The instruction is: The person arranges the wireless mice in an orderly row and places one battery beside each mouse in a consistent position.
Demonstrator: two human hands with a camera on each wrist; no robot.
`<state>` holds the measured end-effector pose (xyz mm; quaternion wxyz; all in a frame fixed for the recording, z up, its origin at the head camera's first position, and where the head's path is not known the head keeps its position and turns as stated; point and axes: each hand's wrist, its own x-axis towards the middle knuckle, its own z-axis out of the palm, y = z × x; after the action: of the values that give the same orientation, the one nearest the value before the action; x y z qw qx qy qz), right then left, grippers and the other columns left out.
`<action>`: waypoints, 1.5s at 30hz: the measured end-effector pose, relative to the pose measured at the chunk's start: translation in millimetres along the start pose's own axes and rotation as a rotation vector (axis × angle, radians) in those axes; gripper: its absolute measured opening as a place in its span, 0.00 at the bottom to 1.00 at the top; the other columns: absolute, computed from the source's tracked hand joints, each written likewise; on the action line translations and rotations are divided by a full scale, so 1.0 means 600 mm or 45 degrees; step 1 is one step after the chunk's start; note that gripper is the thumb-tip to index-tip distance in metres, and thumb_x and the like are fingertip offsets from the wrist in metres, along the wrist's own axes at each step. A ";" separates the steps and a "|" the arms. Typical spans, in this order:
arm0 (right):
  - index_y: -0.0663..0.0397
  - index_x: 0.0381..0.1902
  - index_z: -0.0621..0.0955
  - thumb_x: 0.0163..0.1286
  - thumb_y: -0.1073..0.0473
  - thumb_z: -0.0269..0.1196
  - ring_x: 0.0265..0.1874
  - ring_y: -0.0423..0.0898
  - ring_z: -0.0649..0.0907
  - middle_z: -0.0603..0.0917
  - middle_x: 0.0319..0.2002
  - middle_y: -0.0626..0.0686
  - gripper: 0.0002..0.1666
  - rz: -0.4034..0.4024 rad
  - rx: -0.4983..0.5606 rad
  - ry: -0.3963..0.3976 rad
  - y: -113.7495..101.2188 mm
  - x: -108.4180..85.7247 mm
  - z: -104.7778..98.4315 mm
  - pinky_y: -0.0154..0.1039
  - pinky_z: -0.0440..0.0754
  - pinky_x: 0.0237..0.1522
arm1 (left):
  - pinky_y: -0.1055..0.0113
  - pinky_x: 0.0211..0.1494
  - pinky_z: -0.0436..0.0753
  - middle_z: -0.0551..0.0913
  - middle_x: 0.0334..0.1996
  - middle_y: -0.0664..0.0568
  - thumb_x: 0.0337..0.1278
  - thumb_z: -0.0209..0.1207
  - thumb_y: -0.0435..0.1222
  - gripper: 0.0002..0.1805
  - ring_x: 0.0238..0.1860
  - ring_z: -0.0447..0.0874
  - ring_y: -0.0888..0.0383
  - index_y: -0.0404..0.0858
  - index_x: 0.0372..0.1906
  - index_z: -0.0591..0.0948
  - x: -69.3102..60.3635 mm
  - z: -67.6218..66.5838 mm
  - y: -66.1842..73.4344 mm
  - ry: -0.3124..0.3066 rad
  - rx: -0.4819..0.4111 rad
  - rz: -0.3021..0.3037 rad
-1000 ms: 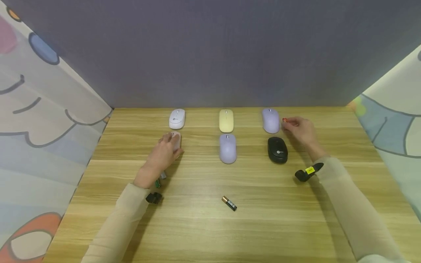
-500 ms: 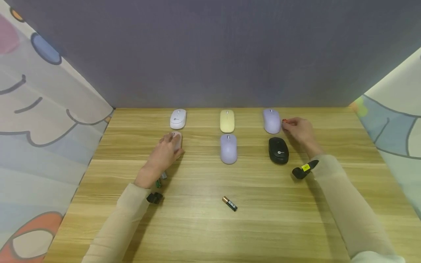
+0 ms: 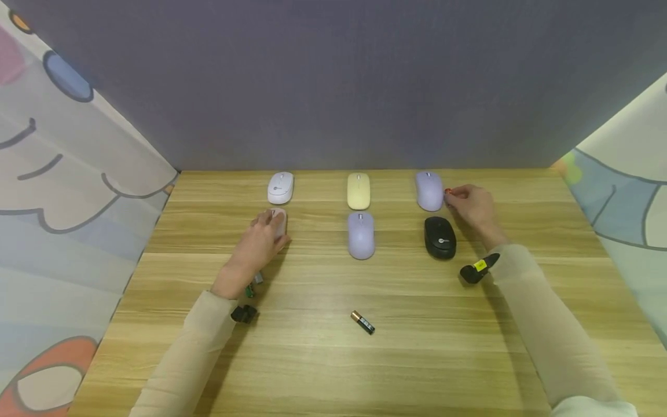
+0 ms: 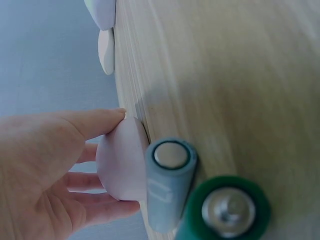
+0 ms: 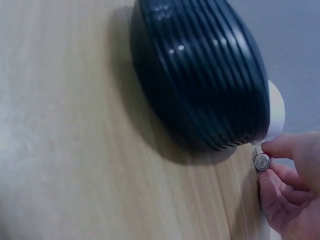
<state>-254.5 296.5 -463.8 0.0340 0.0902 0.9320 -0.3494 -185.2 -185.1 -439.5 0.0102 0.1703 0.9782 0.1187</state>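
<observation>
So the left hand (image 3: 260, 242) has its fingers curled around the pale pink mouse (image 4: 122, 160) at the left of the table (image 3: 432, 359), thumb on one side and the other fingers on the opposite side. Probably held that way because the rounded shell fills a loose hand and two sides keep it steady. The right hand (image 3: 472, 207) is over on the far right, fingertips pinching a small red battery (image 5: 262, 161) just beside the far purple mouse (image 3: 429, 191), one end facing the wrist camera. A pinch makes sense, since a small cylinder would likely roll if let go. Can't tell if it's touching the table.

The mice sit base down in a far and a near row, wheels mostly pointing away, which looks like deliberate spacing: white mouse (image 3: 281, 188), yellow mouse (image 3: 358, 191), near purple mouse (image 3: 361, 236), black mouse (image 3: 440, 238). A grey battery (image 4: 167, 185) and a green battery (image 4: 227, 210) lie side by side near the left wrist, and a black-and-copper battery (image 3: 362, 322) lies at an angle near the middle.

Compared with a second ago, the right hand and red battery have edged slightly left, closer to the far purple mouse. The left hand's grip looks unchanged, and the mice haven't moved.
</observation>
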 end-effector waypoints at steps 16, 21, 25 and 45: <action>0.70 0.58 0.80 0.76 0.47 0.61 0.42 0.56 0.83 0.85 0.50 0.70 0.29 0.002 -0.032 0.026 0.000 -0.005 0.000 0.32 0.75 0.33 | 0.35 0.57 0.84 0.69 0.66 0.20 0.69 0.66 0.41 0.33 0.63 0.75 0.23 0.26 0.71 0.71 0.000 0.002 0.002 -0.004 -0.008 -0.019; 0.70 0.58 0.81 0.76 0.48 0.61 0.40 0.53 0.81 0.85 0.49 0.70 0.29 -0.002 -0.027 0.034 -0.002 -0.009 0.000 0.30 0.74 0.31 | 0.35 0.57 0.84 0.70 0.66 0.20 0.69 0.66 0.40 0.33 0.62 0.75 0.23 0.26 0.70 0.71 0.000 0.003 0.003 0.017 -0.012 -0.011; 0.70 0.58 0.81 0.76 0.48 0.61 0.39 0.52 0.80 0.85 0.48 0.70 0.29 -0.008 -0.031 0.036 -0.003 -0.010 -0.001 0.30 0.74 0.31 | 0.36 0.57 0.84 0.70 0.66 0.21 0.69 0.66 0.39 0.33 0.62 0.75 0.23 0.26 0.70 0.71 0.000 0.003 0.004 0.015 -0.015 -0.013; 0.69 0.58 0.81 0.77 0.45 0.60 0.43 0.56 0.83 0.86 0.49 0.71 0.30 -0.026 -0.024 0.053 -0.001 -0.011 0.001 0.36 0.76 0.36 | 0.35 0.58 0.83 0.70 0.65 0.20 0.69 0.66 0.40 0.32 0.62 0.75 0.23 0.26 0.70 0.71 -0.001 0.003 0.003 0.019 -0.002 -0.011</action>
<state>-248.4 294.8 -463.0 0.0117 0.0875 0.9366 -0.3391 -183.8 -183.1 -440.7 0.0034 0.1654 0.9788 0.1206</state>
